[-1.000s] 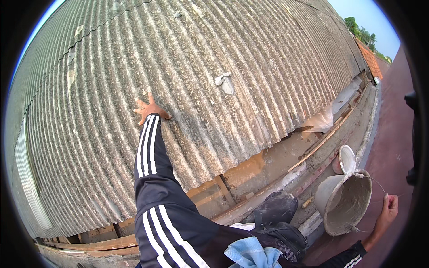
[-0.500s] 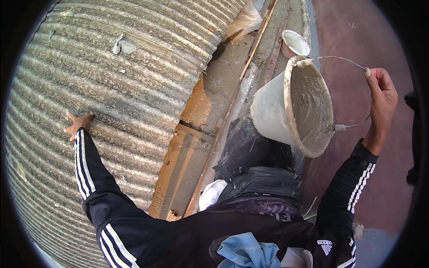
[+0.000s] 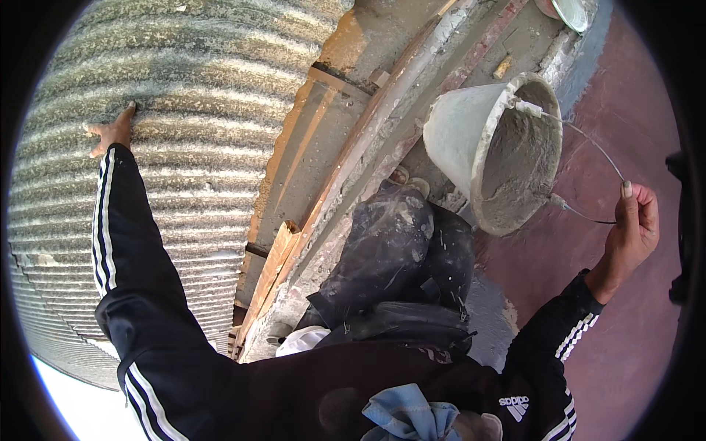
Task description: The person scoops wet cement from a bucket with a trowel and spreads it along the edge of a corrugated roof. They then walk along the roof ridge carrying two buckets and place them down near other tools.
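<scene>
My right hand [image 3: 636,224] is closed round the thin wire handle [image 3: 597,145] of a whitish plastic bucket [image 3: 457,131]. The bucket is tilted over toward the right, its mouth facing that hand, and wet grey mortar [image 3: 518,165] coats the inside. How deep the mortar lies is hard to tell. My left hand [image 3: 114,134] rests with fingers spread on the corrugated roof sheet [image 3: 213,132], holding nothing. My legs [image 3: 390,250] in dark, mortar-spotted trousers are below the bucket.
Beside the sheet's ragged edge runs a gap with timber pieces [image 3: 287,246] and a mortar-smeared ledge [image 3: 360,187]. Part of another round container [image 3: 570,13] shows at the top right. A smooth reddish-brown surface [image 3: 544,275] spreads along the right.
My view has shifted along the ledge. The bucket's mouth has turned, and my right hand sits lower in the picture with the handle. My left hand stays spread on the roof sheet.
</scene>
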A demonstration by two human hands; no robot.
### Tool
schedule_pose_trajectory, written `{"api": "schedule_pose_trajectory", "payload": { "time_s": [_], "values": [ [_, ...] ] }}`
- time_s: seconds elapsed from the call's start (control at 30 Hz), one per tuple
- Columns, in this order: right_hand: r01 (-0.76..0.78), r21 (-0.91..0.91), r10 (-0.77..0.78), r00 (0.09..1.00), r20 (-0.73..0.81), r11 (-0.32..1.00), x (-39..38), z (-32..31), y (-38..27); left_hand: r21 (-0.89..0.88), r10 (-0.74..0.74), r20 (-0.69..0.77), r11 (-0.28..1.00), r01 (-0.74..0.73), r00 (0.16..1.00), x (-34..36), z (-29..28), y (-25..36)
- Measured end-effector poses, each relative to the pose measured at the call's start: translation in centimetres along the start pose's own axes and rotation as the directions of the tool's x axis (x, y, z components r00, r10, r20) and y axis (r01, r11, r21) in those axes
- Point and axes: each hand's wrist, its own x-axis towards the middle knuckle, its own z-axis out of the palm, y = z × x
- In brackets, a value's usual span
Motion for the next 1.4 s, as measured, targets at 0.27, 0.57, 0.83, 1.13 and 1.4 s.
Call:
{"api": "schedule_pose_trajectory", "payload": {
  "time_s": [0.27,0.57,0.83,1.13,1.4],
  "values": [
    [-0.175,-0.053,0.182,0.965,0.186,0.983,-2.5,3.0,2.1,0.376,0.214,0.04,0.902,-0.213,0.976,-2.0,-0.5,-0.2],
    [-0.229,-0.104,0.239,0.967,0.093,0.968,-2.8,6.1,6.9,-0.859,0.148,0.189,0.505,0.091,0.971,-1.1,0.1,-0.8],
    [-0.358,-0.051,0.36,0.933,0.03,0.932,-10.2,5.1,8.1,-0.898,0.178,0.317,0.371,0.235,0.931,-4.0,-2.4,0.2],
    [-0.313,-0.047,0.311,0.949,-0.043,0.949,-25.1,7.0,7.1,-0.695,0.327,0.116,0.701,-0.159,0.938,-0.2,0.0,-0.7],
    [-0.094,0.163,0.097,0.995,-0.011,0.982,-33.4,8.2,6.3,-0.923,0.636,0.055,0.326,-0.204,0.769,2.9,7.4,-9.5]
  ]
}}
